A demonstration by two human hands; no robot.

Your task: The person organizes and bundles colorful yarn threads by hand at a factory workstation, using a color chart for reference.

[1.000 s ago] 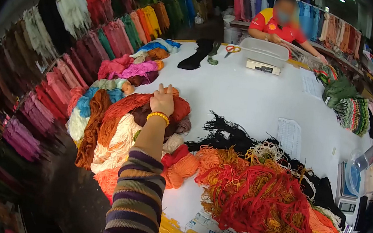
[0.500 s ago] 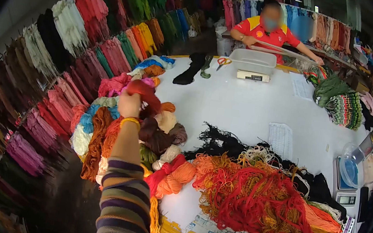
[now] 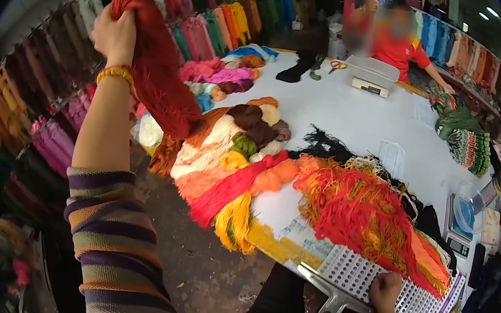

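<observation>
Raised at the upper left, my left hand point(image 3: 115, 36) is closed around the top of a dark red yarn skein point(image 3: 159, 73). The skein hangs down from it, its lower end over the pile of coloured skeins point(image 3: 211, 145) at the table's left edge. My right hand point(image 3: 385, 291) is curled into a fist at the white perforated board point(image 3: 346, 271) along the near edge; whatever its fingers may hold is hidden. Just beyond that board lies a tangled heap of red, orange and mustard yarn point(image 3: 360, 207).
Black yarn point(image 3: 327, 146) lies behind the heap. Scales point(image 3: 457, 244) stand at the right, and a clear plastic tub point(image 3: 370, 70) sits on another scale at the back. Scissors point(image 3: 336, 66) lie beside it. A co-worker in red point(image 3: 395, 49) is across the table point(image 3: 338, 108). Hanging skeins line the left.
My left hand has lifted the dark red skein up and left, away from the pile, and it now hangs long. The view has shifted; my right hand stays by the board.
</observation>
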